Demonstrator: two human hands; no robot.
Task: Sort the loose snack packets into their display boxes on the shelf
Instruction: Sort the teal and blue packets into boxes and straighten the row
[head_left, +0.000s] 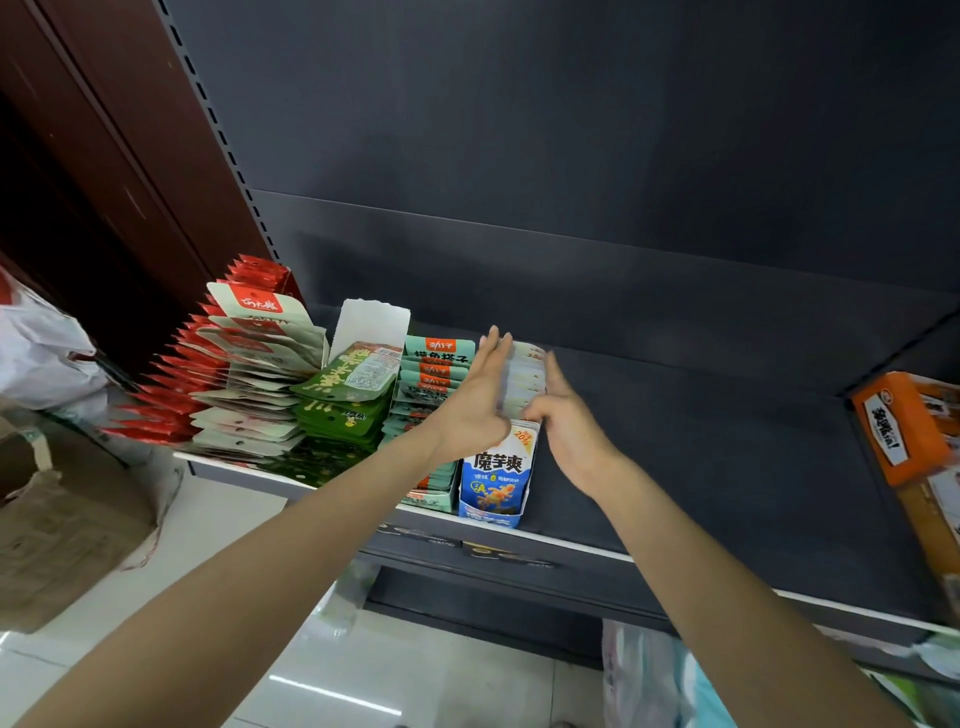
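A blue and white display box (496, 483) stands at the front edge of the dark shelf (701, 467). A row of pale blue-white packets (524, 382) stands in it, blurred. My left hand (480, 400) lies flat with straight fingers against the row's left side. My right hand (563, 415) presses against the row's right side, fingers straight. To the left stand a teal box of packets (434, 374), a green box with a white flap (348, 389), a cream-and-red packet row (260, 364) and red packets (171, 384).
An orange display box (904, 426) sits at the shelf's right end. A cardboard carton (62, 525) and a white plastic bag (41, 343) are on the left. Another plastic bag (649, 675) lies below the shelf. The shelf's back panel is dark.
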